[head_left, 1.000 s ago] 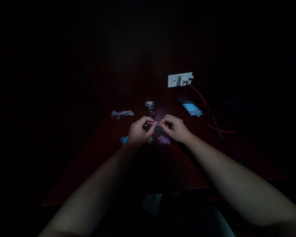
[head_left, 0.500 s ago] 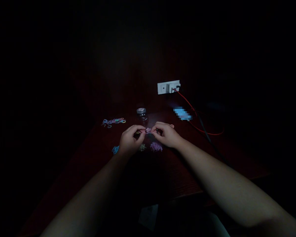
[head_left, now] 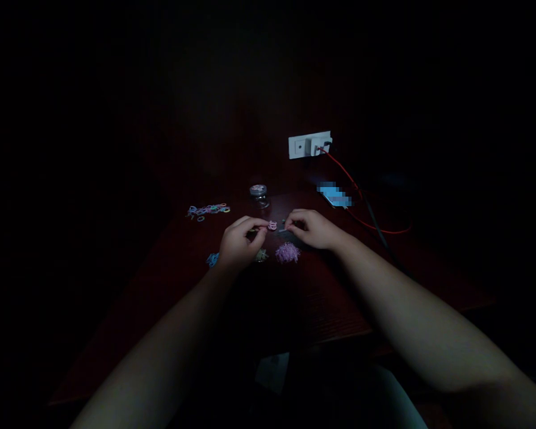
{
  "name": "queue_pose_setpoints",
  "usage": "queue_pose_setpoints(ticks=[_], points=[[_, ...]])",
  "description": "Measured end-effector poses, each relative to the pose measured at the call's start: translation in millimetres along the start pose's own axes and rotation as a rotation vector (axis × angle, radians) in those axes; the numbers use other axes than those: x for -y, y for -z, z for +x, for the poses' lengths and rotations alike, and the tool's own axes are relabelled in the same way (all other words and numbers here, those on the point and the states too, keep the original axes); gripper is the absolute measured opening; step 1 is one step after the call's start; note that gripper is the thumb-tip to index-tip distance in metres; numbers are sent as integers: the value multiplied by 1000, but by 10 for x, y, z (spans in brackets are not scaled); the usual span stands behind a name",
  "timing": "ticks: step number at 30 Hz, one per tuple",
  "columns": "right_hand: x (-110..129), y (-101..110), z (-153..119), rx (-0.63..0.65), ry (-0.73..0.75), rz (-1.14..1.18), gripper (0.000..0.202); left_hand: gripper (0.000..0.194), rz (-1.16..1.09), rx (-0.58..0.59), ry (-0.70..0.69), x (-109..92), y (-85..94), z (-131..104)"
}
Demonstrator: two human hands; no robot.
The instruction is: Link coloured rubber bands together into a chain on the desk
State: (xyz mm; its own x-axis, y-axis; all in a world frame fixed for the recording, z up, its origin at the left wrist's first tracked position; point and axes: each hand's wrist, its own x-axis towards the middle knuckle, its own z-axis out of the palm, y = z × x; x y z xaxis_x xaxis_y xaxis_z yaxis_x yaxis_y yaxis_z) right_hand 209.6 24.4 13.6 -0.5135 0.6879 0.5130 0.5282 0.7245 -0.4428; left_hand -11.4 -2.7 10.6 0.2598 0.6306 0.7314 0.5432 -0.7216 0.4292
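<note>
My left hand (head_left: 243, 241) is closed in a pinch, with a small pink bunch of loops (head_left: 272, 226) at its fingertips; they look like little rubber bands. To the right of it my right hand (head_left: 310, 229) pinches a thin, pale, stick-like piece (head_left: 283, 230), too small to identify. A gap separates the two hands. Below them lie a purple pile of small bands (head_left: 288, 252) and an olive pile (head_left: 262, 255), partly behind my left hand. A blue pile (head_left: 212, 259) shows beside my left wrist.
Multicoloured rings (head_left: 209, 210) are scattered at the back left of the dark red table (head_left: 339, 298). Behind my hands stands a lidded clear jar (head_left: 259, 196). A phone with a blurred screen (head_left: 334, 195), a red cable (head_left: 384, 231) and a wall socket (head_left: 298, 147) are at the right.
My hands have moved apart; the right one has drawn off to the right with the thin piece. The pink bunch stays at my left fingertips. The view has tilted slightly.
</note>
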Motion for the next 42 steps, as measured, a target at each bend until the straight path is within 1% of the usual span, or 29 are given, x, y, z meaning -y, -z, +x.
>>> queue_pose_setpoints(ticks=[5, 9, 13, 16, 21, 24, 29, 34, 39, 42], points=[[-18, 13, -9, 54, -25, 3, 10, 14, -17, 30, 14, -5, 2, -2], [39, 3, -11, 54, -29, 37, 10, 13, -5, 48, 27, -20, -4, -11], [145, -11, -8, 41, -3, 69, 9, 17, 14, 130, 19, -46, -35, -25], [188, -33, -7, 52, 11, 68, 10, 14, 15, 156, 2, -42, -58, -27], [165, -81, -9, 79, 11, 98, 11, 10, 19, 154, 54, 9, -60, -25], [162, -85, -9, 68, -1, 107, 10, 12, 3, 185, 87, 28, -52, -31], [165, -94, -6, 83, 11, 109, 9, 14, -17, 238, 100, 28, -61, -38], [154, -106, -2, 104, -1, 105, 9, 12, -36, 219, 66, 20, -72, -35], [180, -74, -16, 58, -10, 130, 6, 9, -34, 168, 54, 11, -53, -31], [199, -86, -25, 75, -2, 170, 14, 10, -31, 170, 58, 17, -55, -33]])
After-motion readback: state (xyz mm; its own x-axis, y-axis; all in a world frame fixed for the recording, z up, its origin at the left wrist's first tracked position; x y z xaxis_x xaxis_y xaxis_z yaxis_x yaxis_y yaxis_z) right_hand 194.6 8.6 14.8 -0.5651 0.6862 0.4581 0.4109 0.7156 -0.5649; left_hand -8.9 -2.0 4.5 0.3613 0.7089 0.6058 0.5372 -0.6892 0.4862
